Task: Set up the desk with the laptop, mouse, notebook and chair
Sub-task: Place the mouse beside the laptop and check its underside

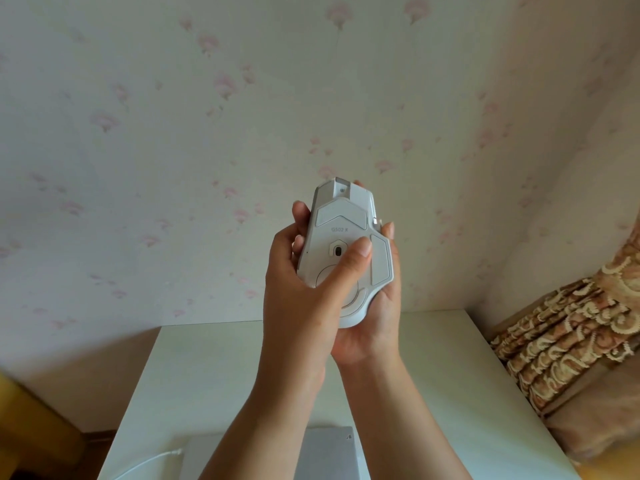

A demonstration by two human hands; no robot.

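A white mouse [341,216] is held up in front of the wall, its underside turned toward me. My left hand [298,289] grips its left side, the thumb lying across the base near the sensor. My right hand [375,320] cups it from below and from the right. Below my forearms a closed grey laptop [329,448] lies flat on the white desk [450,375], partly hidden by my arms. No notebook or chair is in view.
A white cable [149,462] runs along the desk's left front beside the laptop. A patterned curtain [571,341] hangs at the right of the desk. Flowered wallpaper covers the wall behind. Something yellow [20,410] sits at the lower left.
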